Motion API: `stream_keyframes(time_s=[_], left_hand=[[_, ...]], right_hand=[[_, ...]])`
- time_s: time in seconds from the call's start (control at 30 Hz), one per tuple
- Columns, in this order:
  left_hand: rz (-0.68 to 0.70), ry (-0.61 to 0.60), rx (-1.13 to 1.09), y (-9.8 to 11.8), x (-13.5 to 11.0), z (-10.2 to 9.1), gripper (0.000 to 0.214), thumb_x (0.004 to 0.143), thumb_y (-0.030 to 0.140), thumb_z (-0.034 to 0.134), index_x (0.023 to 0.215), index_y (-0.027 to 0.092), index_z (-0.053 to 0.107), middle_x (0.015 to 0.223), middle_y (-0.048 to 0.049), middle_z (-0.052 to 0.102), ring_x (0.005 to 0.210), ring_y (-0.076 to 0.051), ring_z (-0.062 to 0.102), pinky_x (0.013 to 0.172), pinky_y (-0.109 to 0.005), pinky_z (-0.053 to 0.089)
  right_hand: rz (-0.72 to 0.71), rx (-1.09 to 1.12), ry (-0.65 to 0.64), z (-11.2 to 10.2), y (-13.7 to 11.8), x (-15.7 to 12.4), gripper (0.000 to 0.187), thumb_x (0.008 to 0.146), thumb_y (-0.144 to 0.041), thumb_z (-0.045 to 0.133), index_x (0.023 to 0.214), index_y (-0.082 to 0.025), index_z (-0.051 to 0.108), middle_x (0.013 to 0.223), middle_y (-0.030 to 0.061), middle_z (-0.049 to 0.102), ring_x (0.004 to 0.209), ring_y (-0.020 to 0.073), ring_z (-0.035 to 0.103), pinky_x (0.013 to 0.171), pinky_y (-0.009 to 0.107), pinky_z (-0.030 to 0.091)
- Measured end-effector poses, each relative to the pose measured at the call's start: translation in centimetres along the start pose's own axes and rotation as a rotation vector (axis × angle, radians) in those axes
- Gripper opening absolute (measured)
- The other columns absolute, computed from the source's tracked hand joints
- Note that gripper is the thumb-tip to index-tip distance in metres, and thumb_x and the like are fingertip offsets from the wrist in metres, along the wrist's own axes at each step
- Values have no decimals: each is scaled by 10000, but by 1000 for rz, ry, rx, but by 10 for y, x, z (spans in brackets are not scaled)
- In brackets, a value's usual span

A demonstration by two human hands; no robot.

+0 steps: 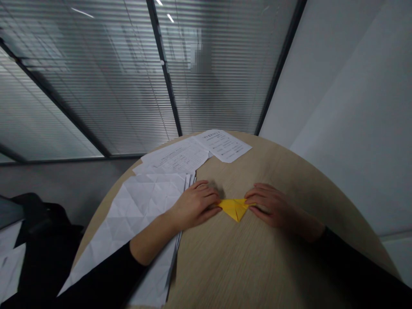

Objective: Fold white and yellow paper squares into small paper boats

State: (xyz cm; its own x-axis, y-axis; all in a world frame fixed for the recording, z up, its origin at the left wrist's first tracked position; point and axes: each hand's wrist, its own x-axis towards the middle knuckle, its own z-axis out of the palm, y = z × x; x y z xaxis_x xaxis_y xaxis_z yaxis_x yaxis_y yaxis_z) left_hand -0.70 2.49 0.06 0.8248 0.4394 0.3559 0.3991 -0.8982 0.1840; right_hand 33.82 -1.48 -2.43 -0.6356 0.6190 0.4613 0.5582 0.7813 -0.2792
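Observation:
A small piece of folded yellow paper [235, 209] lies on the wooden table, one point toward me. Its left corner is under the fingers of my left hand [199, 204], which is closed on it. My right hand [272, 204] pinches the right corner between thumb and fingers. Creases and a short slit-like line show in the middle of the yellow paper. The two outer corners are hidden by my fingertips.
Large creased white sheets [148, 197] lie stacked under my left forearm. Printed pages [223, 146] rest at the far side of the round table [225, 266]. Glass with blinds [128, 86] stands behind; a white wall [360, 107] is at right. A dark chair [45, 223] sits at left.

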Motion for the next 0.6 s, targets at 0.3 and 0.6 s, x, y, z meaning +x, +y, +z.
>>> stream_keyframes(time_s=[0.3, 0.6], left_hand=[[43, 18, 68, -6, -1, 7, 235, 1217, 356, 564, 1222, 255, 776, 1158, -47, 840, 1140, -246, 773, 1279, -496, 468], [31, 50, 54, -3, 1, 4, 271, 1232, 361, 542, 1181, 253, 786, 1123, -36, 845, 1100, -234, 779, 1259, -478, 475]], right_hand=[[-29, -31, -7, 5, 9, 0, 208, 1113, -222, 682, 1272, -301, 790, 1173, 59, 848, 1056, 267, 794, 1031, 519, 654], [4, -61, -7, 2, 1, -1, 268, 1065, -248, 731, 1322, -313, 774, 1221, 70, 848, 1098, 287, 801, 1093, 559, 634]])
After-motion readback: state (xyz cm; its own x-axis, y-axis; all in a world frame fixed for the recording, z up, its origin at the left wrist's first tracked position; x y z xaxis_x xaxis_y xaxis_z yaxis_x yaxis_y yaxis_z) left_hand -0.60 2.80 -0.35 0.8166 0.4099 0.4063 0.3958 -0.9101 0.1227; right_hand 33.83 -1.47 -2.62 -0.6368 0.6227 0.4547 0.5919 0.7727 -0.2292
